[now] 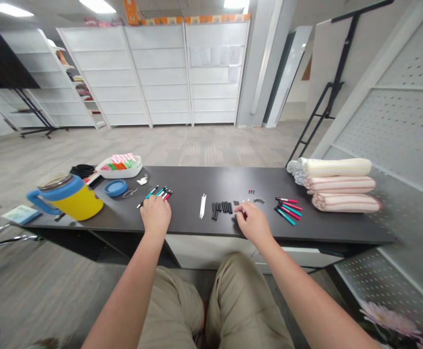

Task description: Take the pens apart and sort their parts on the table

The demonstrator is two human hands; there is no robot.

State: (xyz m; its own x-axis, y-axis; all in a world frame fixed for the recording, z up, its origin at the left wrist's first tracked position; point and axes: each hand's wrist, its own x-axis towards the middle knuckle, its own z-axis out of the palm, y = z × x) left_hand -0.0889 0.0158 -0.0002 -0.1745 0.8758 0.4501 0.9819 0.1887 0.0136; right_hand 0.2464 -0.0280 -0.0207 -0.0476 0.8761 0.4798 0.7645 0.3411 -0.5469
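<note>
My left hand [155,214] is closed, back of the hand up, at the near end of a group of pens [164,191] with teal, red and black parts. Its curled fingertips are hidden, so I cannot make out what they grip. My right hand [253,219] is closed in a pinch just above the table, beside small dark pieces [236,202]; anything between the fingertips is too small to name. Between my hands lie thin white refills [203,206] and a row of black pen caps [227,207]. Small red-and-dark pieces [251,191] and small grey parts [258,200] lie beyond my right hand.
Red and teal pen barrels [289,209] lie right on the dark table [196,177], before rolled towels [342,184]. At left are a yellow-and-blue mug [78,198], a blue lid [116,187], white earbuds [142,181] and a white tray [135,170] with colourful packets.
</note>
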